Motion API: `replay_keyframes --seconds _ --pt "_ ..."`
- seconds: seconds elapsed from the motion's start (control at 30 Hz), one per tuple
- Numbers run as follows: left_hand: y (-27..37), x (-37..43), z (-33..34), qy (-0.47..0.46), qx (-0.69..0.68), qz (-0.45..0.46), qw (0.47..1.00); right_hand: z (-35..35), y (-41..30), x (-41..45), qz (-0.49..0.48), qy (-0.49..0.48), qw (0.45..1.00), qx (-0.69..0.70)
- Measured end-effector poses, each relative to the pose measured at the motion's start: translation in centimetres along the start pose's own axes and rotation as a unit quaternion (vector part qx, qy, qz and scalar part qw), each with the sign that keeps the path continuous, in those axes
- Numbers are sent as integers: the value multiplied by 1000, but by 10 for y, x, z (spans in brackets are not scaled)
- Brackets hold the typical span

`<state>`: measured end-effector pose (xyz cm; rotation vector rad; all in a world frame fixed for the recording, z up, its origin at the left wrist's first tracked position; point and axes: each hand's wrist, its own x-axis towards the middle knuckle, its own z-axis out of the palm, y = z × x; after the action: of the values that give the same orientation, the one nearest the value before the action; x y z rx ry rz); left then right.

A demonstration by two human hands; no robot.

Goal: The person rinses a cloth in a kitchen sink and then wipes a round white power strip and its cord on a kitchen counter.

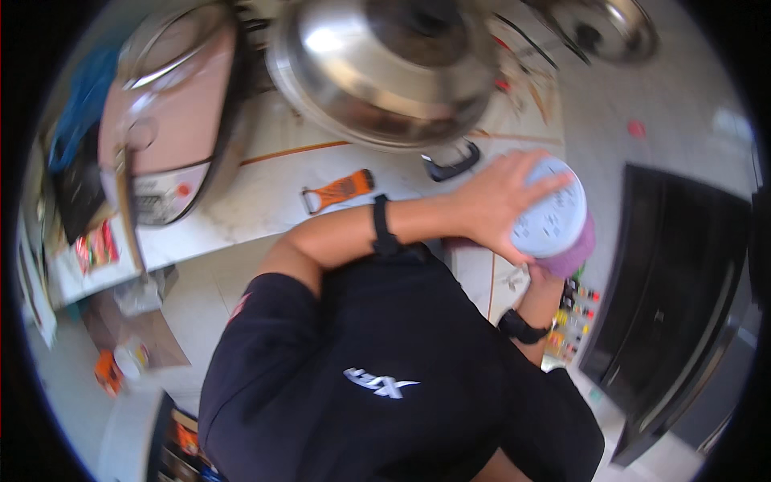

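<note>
My left hand (497, 202) reaches across to the right, its fingers spread over a round whitish lid or container (551, 211) with dark marks, gripping it. Beneath and beside that round thing a purple cloth (569, 259) shows. My right hand (538, 278) is under the cloth and the round thing, mostly hidden by them, and holds the cloth from below. Both wrists wear black bands. An orange-handled peeler (340, 190) lies on the white marbled counter (265, 202), left of my left hand.
A large steel lidded pot or wok (385, 78) stands ahead, with a black handle (452, 162) towards me. A pink rice cooker (174, 108) stands at left. Another glass-lidded pan (608, 30) is at top right. Small bottles (578, 313) stand below a dark cabinet or appliance (668, 289) side.
</note>
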<state>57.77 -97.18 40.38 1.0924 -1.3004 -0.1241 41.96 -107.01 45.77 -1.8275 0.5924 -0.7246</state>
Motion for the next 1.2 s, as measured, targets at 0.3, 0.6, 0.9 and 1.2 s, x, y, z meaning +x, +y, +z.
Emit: replay_keyframes --seconds 0.3,0.6,0.9,1.2 --pt "-2 22 36 -98 -375 -178 905 7 -24 -24 -66 130 989 -28" --pt "7 30 63 -28 -597 -354 719 -34 -14 -53 -65 187 980 -18" --pt "33 40 99 -35 -517 -384 764 -63 2 -72 -75 204 976 8" --pt "60 56 135 -273 -278 -8 921 -103 9 -71 -110 137 984 0"
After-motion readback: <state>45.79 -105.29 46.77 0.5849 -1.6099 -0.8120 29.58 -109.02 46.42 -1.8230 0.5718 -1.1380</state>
